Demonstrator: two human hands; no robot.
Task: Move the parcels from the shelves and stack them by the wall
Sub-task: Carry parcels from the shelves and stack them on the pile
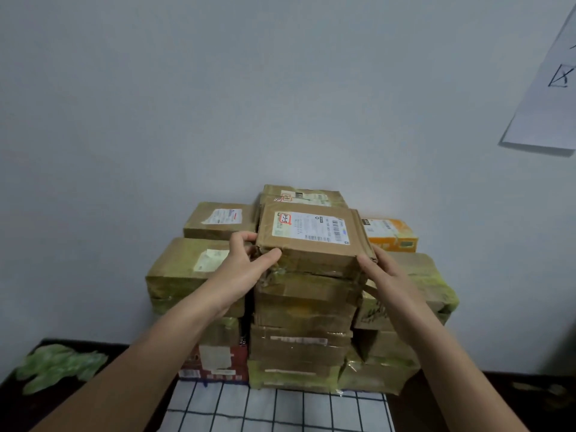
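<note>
A labelled cardboard parcel [311, 235] is held on top of the middle stack [302, 322], label turned up, close to the wall [218, 104]. It is gripped at its near corners: the left hand [246, 269] is curled round the left corner with the thumb laid on the front face, and the right hand [386, 279] is clasped against the right corner. Whether its weight is already borne by the stack cannot be told. A lower left stack [180, 269] and right stack [414, 275] are set alongside, an orange box [389, 233] behind, all on a checked cloth [280, 410]. The middle stack is judged the tallest, and its crushed, taped boxes look uneven; if the parcel is released off-centre or nudged forward, it could slide off, or the column could be tipped towards its lower neighbours
</note>
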